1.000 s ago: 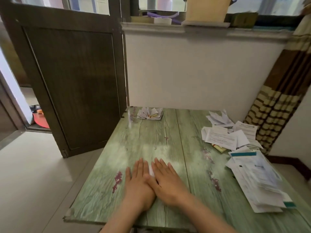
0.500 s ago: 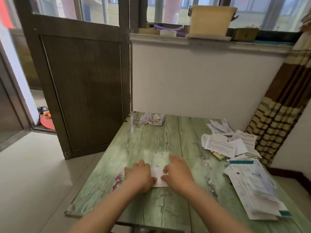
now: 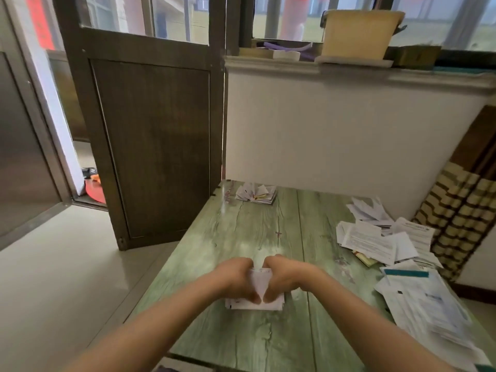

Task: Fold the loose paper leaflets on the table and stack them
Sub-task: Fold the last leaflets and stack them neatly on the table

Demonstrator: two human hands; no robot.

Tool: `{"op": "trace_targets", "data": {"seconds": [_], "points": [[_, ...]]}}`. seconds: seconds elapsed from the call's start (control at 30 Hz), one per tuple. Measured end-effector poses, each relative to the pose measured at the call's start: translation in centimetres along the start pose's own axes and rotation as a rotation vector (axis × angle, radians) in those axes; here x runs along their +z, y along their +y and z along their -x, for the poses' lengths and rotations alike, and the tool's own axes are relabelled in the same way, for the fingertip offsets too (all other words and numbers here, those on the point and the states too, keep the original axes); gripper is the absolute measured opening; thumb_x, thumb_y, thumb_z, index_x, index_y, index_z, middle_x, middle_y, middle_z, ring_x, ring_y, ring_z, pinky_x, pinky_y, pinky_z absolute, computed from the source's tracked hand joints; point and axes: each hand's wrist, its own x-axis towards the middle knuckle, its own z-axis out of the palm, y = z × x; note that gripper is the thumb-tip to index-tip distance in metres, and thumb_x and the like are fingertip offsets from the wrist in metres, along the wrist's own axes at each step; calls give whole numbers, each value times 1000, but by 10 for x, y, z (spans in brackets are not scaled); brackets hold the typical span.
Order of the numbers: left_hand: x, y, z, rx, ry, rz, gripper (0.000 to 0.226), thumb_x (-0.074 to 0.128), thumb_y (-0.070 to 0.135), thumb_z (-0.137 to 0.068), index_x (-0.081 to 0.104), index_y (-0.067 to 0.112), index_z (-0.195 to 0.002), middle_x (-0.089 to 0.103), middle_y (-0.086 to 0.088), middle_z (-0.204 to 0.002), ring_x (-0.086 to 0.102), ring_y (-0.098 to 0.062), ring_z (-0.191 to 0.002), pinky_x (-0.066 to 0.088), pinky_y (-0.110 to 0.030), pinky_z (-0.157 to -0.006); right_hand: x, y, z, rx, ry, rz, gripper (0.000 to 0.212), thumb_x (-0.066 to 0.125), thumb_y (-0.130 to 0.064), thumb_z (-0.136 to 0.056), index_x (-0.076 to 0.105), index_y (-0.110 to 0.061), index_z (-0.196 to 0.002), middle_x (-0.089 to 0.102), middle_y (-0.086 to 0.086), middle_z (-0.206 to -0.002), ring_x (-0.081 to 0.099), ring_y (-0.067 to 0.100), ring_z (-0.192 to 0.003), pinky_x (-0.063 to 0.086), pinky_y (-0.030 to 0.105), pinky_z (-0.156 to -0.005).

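Flat a second ago, the left grip (image 3: 236, 277) and right grip (image 3: 288, 277) now curl and pinch the leaflet (image 3: 258, 283) between them, raising a flap: another fold begins.

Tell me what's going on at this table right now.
A person is folding a white leaflet near the front of the green table. The left hand and right hand both curl over it and grip it. A small stack of folded leaflets sits at the far edge, while a pile of loose sheets lies unfolded along the right side.
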Motion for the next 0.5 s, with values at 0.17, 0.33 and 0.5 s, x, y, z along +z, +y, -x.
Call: {"op": "trace_targets", "data": {"seconds": [0.17, 0.33, 0.5], "points": [[-1, -5, 13, 106, 109, 16, 45, 75, 36, -76, 53, 15, -109, 59, -2, -107, 56, -21, -98, 44, -30, -78, -5, 13, 16, -200, 58, -211, 16, 62, -14, -86, 58, -9, -100, 54, 4, -90, 53, 16, -79, 51, 36, -73], [-18, -5, -12, 197, 71, 119, 35, 78, 31, -72, 51, 22, -93, 50, 7, -89, 48, -14, -84, 39, -23, -67, -25, 19, 17, -284, 174, -74, 13, 61, -12, -86, 69, -5, -94, 57, 2, -75, 47, 11, -63, 38, 27, -59], [-39, -5, -57, 261, 101, 353, 40, 80, 27, -71, 49, 25, -96, 55, 6, -100, 56, -12, -92, 54, -27, -79, -74, 37, -7, -244, 151, -229, 45, 54, 5, -83, 58, -22, -118, 54, -3, -85, 55, 5, -60, 49, 19, -58]]}}
